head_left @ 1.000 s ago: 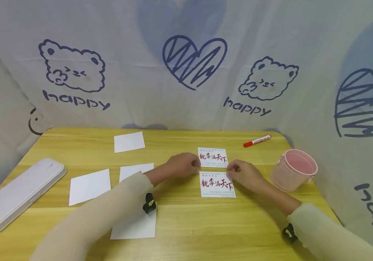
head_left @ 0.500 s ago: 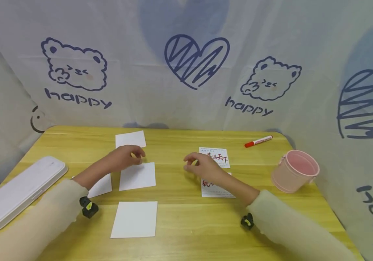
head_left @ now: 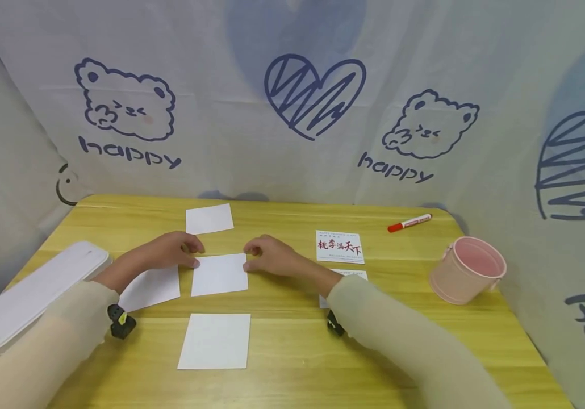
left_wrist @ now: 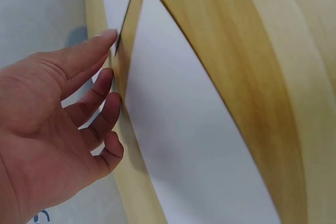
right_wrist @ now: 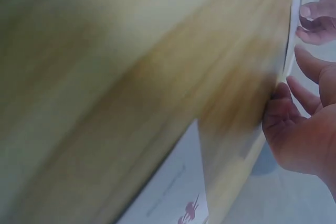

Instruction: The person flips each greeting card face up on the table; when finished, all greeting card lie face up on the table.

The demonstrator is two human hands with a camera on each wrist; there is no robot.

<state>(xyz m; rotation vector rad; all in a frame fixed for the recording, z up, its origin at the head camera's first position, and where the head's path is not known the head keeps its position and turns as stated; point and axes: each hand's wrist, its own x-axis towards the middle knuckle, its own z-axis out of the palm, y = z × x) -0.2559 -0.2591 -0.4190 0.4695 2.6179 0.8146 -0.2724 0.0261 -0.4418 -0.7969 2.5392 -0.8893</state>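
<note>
A blank white card (head_left: pixel 219 274) lies flat in the middle of the wooden table (head_left: pixel 374 318). My left hand (head_left: pixel 177 251) rests at its top left corner; in the left wrist view the index fingertip (left_wrist: pixel 108 35) touches that corner and the fingers are nearly straight. My right hand (head_left: pixel 266 255) sits at the card's top right corner with loosely curled fingers (right_wrist: pixel 281 103) against its edge. Neither hand lifts the card. Right of my hands lies a card printed with red and black characters (head_left: pixel 340 246). A second printed card (head_left: pixel 350 275) is mostly hidden under my right forearm.
More blank cards lie at the back (head_left: pixel 209 218), at the left (head_left: pixel 151 287) and near the front (head_left: pixel 214 341). A white flat case (head_left: pixel 32 292) sits at the left edge, a red marker (head_left: pixel 410 222) at the back right, and a pink bucket (head_left: pixel 468 276) at the right. A printed cloth backdrop surrounds the table.
Both hands have left the two printed cards and moved left to the middle blank card, the left hand first. The front printed card is now under my right forearm.
</note>
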